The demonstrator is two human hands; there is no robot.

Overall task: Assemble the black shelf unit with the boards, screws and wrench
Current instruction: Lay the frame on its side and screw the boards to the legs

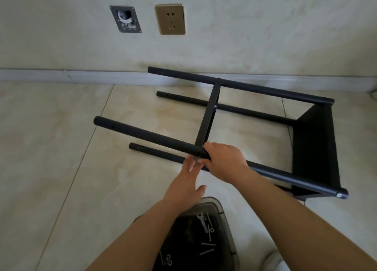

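Note:
The black shelf unit (314,144) lies on its side on the tiled floor, its four poles pointing left. A middle board (210,113) shows edge-on between the poles, and an end board closes the right side. My right hand (222,160) grips the near upper pole (142,134) where the middle board meets it. My left hand (185,183) reaches up from below with straight fingers, touching a small silver part (196,160) under that joint; what the part is cannot be told. A wrench (202,219), screws (208,244) and washers (168,260) lie in a box.
The clear plastic box (222,213) with the hardware stands on the floor just in front of me, under my forearms. A wall with a baseboard (81,77), a socket (170,19) and an open wall box (125,19) is right behind the shelf.

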